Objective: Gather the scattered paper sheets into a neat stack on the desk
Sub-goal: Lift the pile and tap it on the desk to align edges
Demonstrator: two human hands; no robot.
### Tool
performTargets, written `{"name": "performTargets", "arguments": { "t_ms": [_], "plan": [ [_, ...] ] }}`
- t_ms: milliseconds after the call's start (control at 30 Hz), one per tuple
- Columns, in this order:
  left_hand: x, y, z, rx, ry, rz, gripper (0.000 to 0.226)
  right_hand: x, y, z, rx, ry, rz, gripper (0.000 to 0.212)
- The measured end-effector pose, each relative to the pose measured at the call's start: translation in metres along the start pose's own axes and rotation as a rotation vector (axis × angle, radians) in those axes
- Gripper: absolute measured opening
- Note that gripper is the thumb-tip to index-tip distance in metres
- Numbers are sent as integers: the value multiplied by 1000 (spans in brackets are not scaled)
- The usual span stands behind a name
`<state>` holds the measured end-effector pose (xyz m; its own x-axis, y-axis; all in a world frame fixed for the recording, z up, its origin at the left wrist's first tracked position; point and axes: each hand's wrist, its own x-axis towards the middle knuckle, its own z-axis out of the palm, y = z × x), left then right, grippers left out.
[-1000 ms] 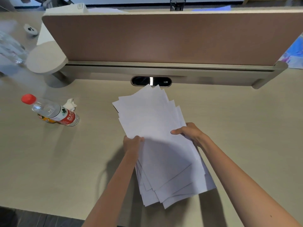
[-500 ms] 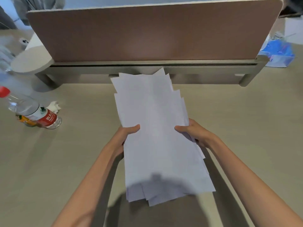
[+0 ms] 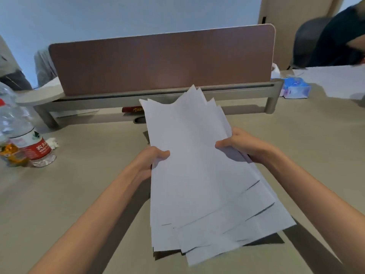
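A loose bundle of several white paper sheets [image 3: 197, 175] is lifted above the beige desk [image 3: 79, 194], tilted up toward me, its edges fanned and uneven at top and bottom. My left hand [image 3: 152, 161] grips the bundle's left edge, thumb on top. My right hand [image 3: 243, 145] grips the right edge, thumb on top and fingers curled underneath. A dark shadow lies on the desk under the bundle's lower end.
A brown partition panel [image 3: 162, 62] on a grey rail [image 3: 272, 95] crosses the back of the desk. A plastic water bottle [image 3: 25, 139] and a crumpled tissue [image 3: 52, 143] lie at left. A blue tissue pack [image 3: 295, 89] sits at back right. A person [image 3: 339, 36] sits beyond it.
Both hands have raised the bundle off the desk and tipped it up toward me. The camera view has lifted, so the wall and a person come into view.
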<state>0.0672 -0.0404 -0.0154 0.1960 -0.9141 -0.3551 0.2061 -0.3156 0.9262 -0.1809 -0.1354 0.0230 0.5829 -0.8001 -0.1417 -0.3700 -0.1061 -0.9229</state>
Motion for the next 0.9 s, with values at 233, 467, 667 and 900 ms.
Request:
{"name": "performTargets", "arguments": {
  "t_ms": [233,467,667,900],
  "plan": [
    [-39,23,18,-2,31,213,40,-62,-28,15,35,236,-148,18],
    [-77,85,42,96,186,538,41,-89,-71,13,62,441,-463,25],
    [-108,109,64,3,135,790,11,-97,-91,12,121,726,-742,28],
    [-99,90,64,13,-47,710,39,-99,-65,-3,282,515,-673,33]
  ]
}}
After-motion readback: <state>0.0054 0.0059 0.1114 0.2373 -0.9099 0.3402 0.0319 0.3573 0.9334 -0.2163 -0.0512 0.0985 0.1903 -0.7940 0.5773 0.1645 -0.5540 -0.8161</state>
